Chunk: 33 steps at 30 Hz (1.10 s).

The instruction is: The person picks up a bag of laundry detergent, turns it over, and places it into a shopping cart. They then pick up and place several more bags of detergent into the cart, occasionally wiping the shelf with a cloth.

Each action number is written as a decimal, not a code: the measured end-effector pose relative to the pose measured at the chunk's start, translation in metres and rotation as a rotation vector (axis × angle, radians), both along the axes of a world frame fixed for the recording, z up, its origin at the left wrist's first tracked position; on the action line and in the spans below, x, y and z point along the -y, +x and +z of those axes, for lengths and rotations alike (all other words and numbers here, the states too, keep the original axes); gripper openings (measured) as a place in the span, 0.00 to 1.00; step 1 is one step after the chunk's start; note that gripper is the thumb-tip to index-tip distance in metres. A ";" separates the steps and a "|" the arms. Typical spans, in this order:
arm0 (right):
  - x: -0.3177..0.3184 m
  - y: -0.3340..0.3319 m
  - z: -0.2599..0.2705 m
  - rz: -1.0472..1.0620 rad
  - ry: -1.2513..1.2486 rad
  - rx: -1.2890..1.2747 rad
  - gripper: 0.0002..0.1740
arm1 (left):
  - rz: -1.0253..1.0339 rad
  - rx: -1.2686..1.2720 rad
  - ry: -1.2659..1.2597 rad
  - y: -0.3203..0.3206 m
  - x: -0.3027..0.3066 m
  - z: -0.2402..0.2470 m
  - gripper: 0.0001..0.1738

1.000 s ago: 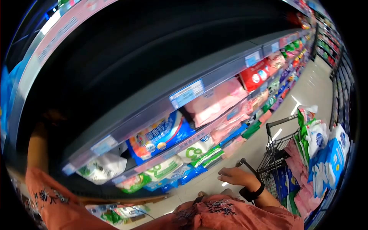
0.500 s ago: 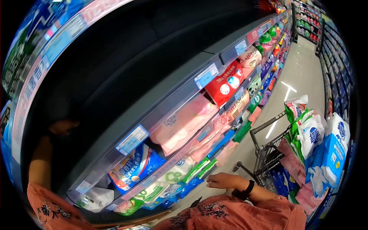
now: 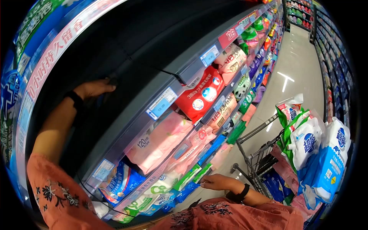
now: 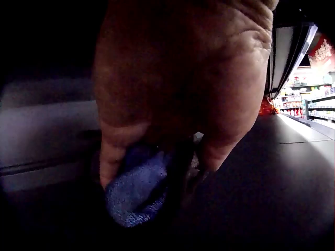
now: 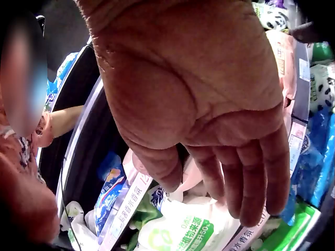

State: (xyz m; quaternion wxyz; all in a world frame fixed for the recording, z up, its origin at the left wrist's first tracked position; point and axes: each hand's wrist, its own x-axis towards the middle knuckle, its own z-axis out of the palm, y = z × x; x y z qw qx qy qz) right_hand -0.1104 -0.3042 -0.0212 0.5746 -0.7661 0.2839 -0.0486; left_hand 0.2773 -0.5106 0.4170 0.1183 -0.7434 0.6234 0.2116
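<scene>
Inside the dark shelf (image 3: 126, 63), my left hand (image 3: 94, 89) reaches over the shelf surface. The left wrist view shows that hand (image 4: 183, 78) gripping a bunched blue cloth (image 4: 137, 196) between thumb and fingers; its far side is lost in shadow. My right hand (image 3: 220, 182) hangs with relaxed fingers near the lower shelves, holding nothing. In the right wrist view the right hand (image 5: 199, 89) has its fingers extended in front of white-and-green packs (image 5: 172, 227), with no contact that I can make out.
Below the dark shelf lie a red pack (image 3: 201, 94), a pink pack (image 3: 159, 142) and a blue pack (image 3: 120, 182). A shopping cart (image 3: 251, 155) loaded with bags (image 3: 333, 161) stands at the right, beside the aisle floor (image 3: 299, 69). Price tags line the shelf edges.
My left hand has moved up and to the right along the dark shelf. The head view has shifted along the aisle, and the right hand stays low with relaxed fingers.
</scene>
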 end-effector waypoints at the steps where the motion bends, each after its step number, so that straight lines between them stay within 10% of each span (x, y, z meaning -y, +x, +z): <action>1: 0.001 -0.004 0.000 -0.016 -0.001 0.009 0.26 | -0.040 0.049 -0.037 -0.013 0.012 -0.001 0.50; 9: -0.001 -0.037 0.010 -0.137 -0.007 0.005 0.27 | -0.419 0.097 -0.209 -0.124 0.078 -0.008 0.52; 19: -0.005 -0.012 0.023 -0.037 -0.007 0.075 0.24 | -0.620 -0.105 -0.350 -0.133 -0.026 -0.011 0.37; 33: -0.028 0.063 0.013 0.240 -0.083 0.029 0.24 | 0.126 -0.103 -0.241 0.025 -0.307 0.006 0.34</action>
